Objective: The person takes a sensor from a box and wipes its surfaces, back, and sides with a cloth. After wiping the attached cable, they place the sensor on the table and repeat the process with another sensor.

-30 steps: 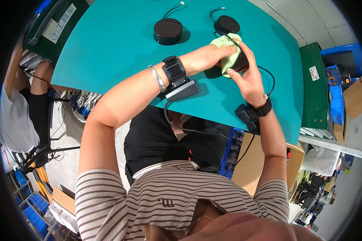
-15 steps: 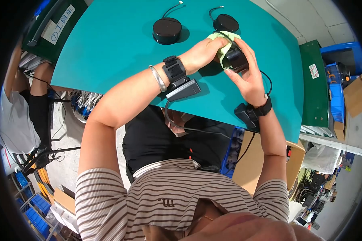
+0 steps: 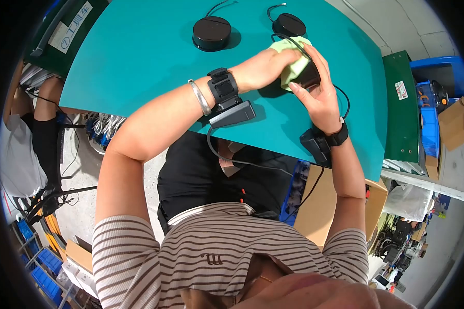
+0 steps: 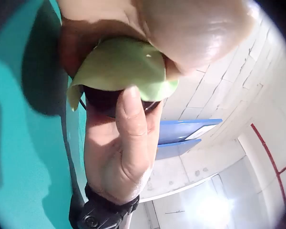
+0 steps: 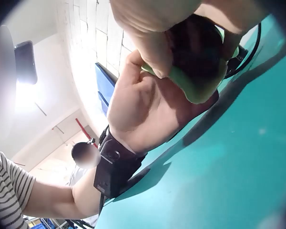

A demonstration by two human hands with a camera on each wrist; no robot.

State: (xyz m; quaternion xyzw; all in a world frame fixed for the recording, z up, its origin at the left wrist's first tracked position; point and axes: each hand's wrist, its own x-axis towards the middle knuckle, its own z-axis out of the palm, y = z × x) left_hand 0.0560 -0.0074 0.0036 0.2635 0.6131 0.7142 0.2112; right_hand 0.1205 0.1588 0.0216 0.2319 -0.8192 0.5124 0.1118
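My right hand (image 3: 324,103) grips a black round device (image 3: 309,76) with a black cable, thumb on the near side and fingers around the far side. My left hand (image 3: 263,69) pinches a light green cloth (image 3: 290,77) and presses it on the device's left side. In the left wrist view the cloth (image 4: 119,67) drapes over the dark device (image 4: 102,99), and the right thumb lies against its face. The right wrist view shows the device's glossy dark face (image 5: 195,50) between both hands, with cloth along its lower edge. Both hands are above the green table.
Two similar black round devices with cables, one at the back middle (image 3: 211,33) and one farther right (image 3: 290,24), stand on the green table (image 3: 154,62). A green cabinet (image 3: 401,113) and blue bins (image 3: 429,123) flank the right side. Another person sits at left.
The left hand and cloth have moved over the device: half a second ago more of its dark surface showed, and now the cloth covers more of it. The right hand keeps its grip.
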